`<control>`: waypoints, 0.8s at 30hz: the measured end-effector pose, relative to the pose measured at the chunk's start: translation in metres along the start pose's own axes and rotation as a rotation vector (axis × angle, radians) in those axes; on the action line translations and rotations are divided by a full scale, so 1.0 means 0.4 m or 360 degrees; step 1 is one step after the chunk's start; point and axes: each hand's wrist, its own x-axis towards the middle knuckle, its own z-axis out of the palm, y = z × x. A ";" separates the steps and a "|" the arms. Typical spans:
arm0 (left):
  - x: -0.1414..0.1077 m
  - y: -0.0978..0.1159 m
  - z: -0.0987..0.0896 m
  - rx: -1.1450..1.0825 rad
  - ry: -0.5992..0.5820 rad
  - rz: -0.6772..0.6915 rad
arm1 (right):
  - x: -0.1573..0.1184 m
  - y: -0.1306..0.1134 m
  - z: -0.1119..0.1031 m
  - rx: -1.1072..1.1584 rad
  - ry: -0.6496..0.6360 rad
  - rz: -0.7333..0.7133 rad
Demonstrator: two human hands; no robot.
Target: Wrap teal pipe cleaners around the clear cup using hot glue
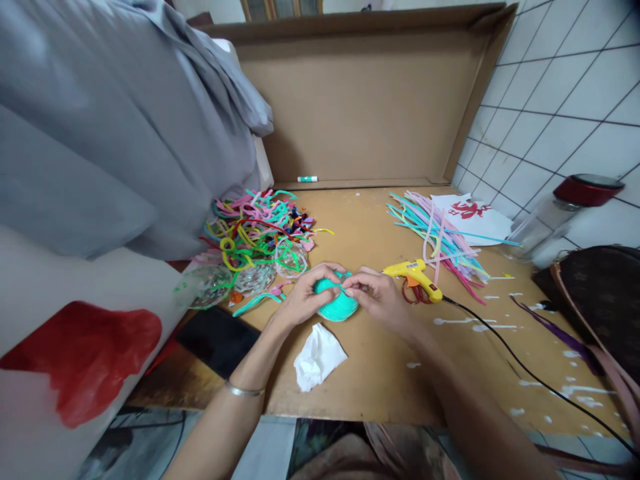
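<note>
Near the middle of the table is a turquoise rounded piece (338,309), apparently wound from fuzzy pipe cleaner. My left hand (311,291) grips it from the left, thumb across its top. From the right, my right hand (376,295) pinches at the upper middle of the same piece, close to the left thumb. The exact bit between the right fingertips is too small to make out. Just below lies a crumpled white tissue (319,359). A yellow glue gun (414,277) rests right of my right hand, its nozzle pointing toward it.
Tangled coloured pipe cleaners (250,230) pile up at left, straight ones (440,233) at right. A black phone (225,341) lies by my left forearm. A glass bottle (545,223), a dark bag (605,300) and the glue gun's cord (505,343) occupy the right. Cardboard (370,113) stands behind.
</note>
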 end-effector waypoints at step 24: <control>-0.003 -0.019 0.000 0.0262 0.0018 0.0109 | -0.034 0.036 -0.089 -0.0638 0.0332 0.0224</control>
